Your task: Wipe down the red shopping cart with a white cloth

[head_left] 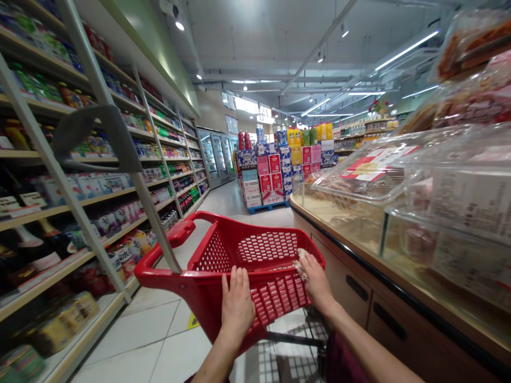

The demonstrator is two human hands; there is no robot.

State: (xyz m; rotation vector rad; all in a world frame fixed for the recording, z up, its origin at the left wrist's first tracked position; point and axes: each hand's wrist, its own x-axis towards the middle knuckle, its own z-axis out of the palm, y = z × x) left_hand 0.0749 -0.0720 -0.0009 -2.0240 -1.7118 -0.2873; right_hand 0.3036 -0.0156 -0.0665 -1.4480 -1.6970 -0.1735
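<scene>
A red plastic shopping cart (215, 284) stands in front of me, its perforated basket seen from one side. My left hand (238, 302) lies against the near side of the basket, fingers stretched out and touching the top edge. At the right end of the same edge is my right hand (317, 282), its fingers closed around a crumpled whitish wad (302, 260) that looks like tissue or cloth. Part of that wad is hidden by the fingers. A grey upright pole with a dark grey holder (98, 139) rises from the cart's handle end.
Shelves (91, 199) of bottles and packets line the left side. Close on the right runs a display counter (339, 234) with clear plastic food boxes (367, 165). Stacked cartons (271, 178) stand on a blue pallet (271, 206) ahead; glass-door fridges (217, 154) are farther back.
</scene>
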